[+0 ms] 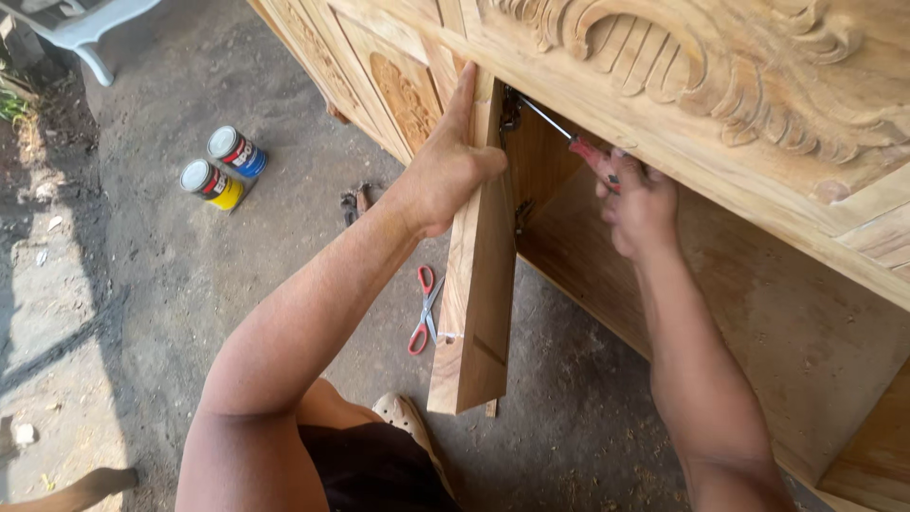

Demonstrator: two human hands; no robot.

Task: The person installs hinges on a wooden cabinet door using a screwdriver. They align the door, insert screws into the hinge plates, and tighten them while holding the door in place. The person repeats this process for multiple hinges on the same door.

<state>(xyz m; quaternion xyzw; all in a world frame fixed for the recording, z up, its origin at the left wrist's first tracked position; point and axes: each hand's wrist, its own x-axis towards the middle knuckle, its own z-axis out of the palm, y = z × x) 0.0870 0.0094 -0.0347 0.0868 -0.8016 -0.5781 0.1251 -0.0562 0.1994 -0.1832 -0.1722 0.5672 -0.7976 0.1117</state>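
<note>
My left hand (445, 166) grips the top edge of an open wooden cabinet door (479, 284), holding it upright and edge-on to me. My right hand (643, 204) is closed around the red handle of a screwdriver (592, 156). Its metal shaft points up-left to a dark hinge (512, 109) at the door's top inner corner. A second hinge (521, 216) shows lower on the door's edge. The door belongs to a pale carved wooden cabinet (720, 66) whose bare interior (806, 332) lies open under my right forearm.
On the dusty concrete floor lie red-handled scissors (425, 311), two small tins on their sides (224, 168), and a dark small tool (355, 202). A white plastic chair leg (90, 38) stands top left. My foot in a beige shoe (403, 412) rests below the door.
</note>
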